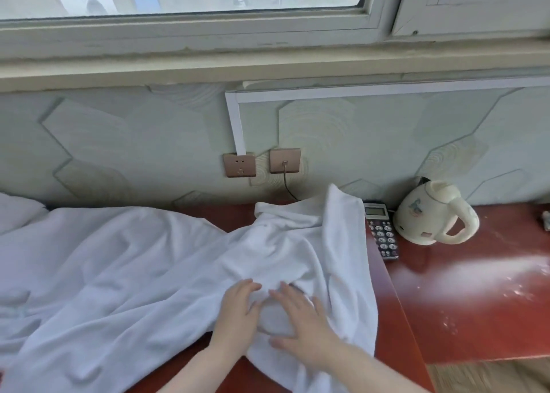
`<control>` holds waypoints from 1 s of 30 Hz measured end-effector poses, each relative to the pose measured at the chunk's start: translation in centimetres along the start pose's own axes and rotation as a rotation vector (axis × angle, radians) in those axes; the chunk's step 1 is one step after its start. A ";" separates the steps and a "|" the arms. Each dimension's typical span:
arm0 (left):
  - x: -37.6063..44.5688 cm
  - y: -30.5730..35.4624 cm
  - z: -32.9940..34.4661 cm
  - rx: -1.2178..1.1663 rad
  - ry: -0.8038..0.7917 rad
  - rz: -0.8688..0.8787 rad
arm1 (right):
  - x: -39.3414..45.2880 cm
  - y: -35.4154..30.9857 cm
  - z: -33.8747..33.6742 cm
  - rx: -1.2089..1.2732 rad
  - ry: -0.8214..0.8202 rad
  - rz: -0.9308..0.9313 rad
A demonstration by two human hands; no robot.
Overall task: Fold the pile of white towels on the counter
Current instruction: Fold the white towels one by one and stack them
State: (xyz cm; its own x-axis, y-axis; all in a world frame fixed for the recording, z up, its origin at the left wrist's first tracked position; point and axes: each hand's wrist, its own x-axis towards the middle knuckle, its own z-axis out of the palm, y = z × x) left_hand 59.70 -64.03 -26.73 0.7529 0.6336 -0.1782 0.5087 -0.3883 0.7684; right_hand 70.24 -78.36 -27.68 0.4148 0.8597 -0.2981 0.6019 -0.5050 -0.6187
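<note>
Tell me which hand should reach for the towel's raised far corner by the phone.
Right, probably. The right hand lies flat on the towel nearer the raised corner beside the phone; the left hand would have to cross over it.

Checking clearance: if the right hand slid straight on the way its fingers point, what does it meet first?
The right hand points up-left, so it would probably first meet the left hand's fingertips, with bunched towel beyond. Depth is unclear.

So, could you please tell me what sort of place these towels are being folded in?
Probably a hotel or guest room: a dark keypad desk telephone and a cream electric kettle stand on the red-brown wooden counter, beside rumpled white towels, under a window.
</note>
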 end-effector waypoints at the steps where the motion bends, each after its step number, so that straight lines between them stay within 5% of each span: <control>1: -0.7 -0.6 -0.5 0.023 0.043 0.017 | -0.4 0.5 0.7 -0.152 -0.097 0.016; 4: -2.9 -2.4 -2.0 0.121 0.235 0.021 | -0.3 2.0 -0.9 -0.309 -0.142 0.112; 7: -5.8 -4.1 -3.5 0.229 0.410 -0.154 | 0.3 1.5 -2.4 -0.422 0.131 0.199; 9: -8.0 -5.5 -4.4 0.246 0.487 -0.270 | 0.7 -0.4 -1.3 -0.340 0.299 0.098; 13: -11.9 -7.9 -5.3 0.022 0.450 -0.427 | 0.7 -5.5 4.6 -0.302 0.128 -0.101; 22: -12.2 -11.8 -9.3 0.267 0.316 -0.210 | 0.6 -5.4 5.8 -0.272 0.265 0.173; 26: -11.3 -11.8 -13.1 0.029 0.332 -0.159 | -1.4 -7.4 8.5 -0.391 0.321 0.387; 30: -9.6 -10.6 -17.9 -0.132 0.456 -0.089 | -2.5 -8.6 9.1 -0.406 0.183 0.440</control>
State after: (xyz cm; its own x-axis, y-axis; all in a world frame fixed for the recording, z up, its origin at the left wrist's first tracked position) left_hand 39.66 -54.02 -22.15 0.4339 0.9008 0.0182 0.4833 -0.2498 0.8391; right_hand 57.82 -75.49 -28.26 0.7714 0.5553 -0.3108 0.5443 -0.8288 -0.1299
